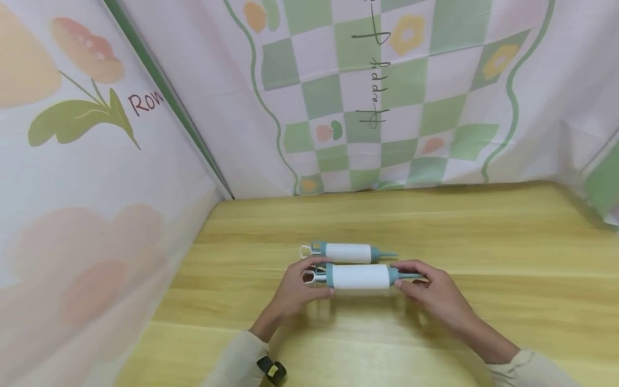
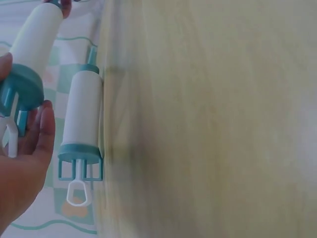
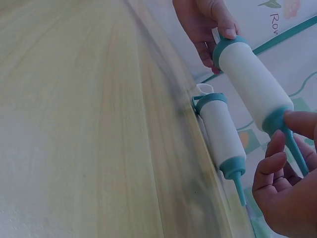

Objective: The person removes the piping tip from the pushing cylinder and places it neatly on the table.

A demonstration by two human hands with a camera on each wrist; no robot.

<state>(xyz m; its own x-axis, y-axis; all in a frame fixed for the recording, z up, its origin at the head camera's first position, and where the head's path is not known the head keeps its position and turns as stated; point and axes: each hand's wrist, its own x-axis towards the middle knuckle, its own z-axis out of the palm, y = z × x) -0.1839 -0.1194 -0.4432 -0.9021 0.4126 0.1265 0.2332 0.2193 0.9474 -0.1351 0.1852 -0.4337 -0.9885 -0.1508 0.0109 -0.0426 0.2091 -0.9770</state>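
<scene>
Both hands hold a large syringe point(image 1: 360, 277) with a white barrel, teal end caps, a thin teal nozzle and a white pull ring. It lies level from left to right, raised over the table. My left hand point(image 1: 295, 290) grips the teal cap at the pull-ring end, thumb on the near side and fingers on the far side. At the nozzle end, my right hand point(image 1: 440, 293) pinches the other teal cap, the nozzle passing between thumb and fingers. Just behind, a second similar syringe point(image 1: 348, 252) rests on the table, its nozzle also pointing right.
The wooden table point(image 1: 232, 247) ends at a hanging cloth point(image 1: 314, 97) with green checks and flowers along the back. Another printed cloth point(image 1: 96, 177) hangs at the left. A dark band point(image 1: 272, 371) sits at the left sleeve.
</scene>
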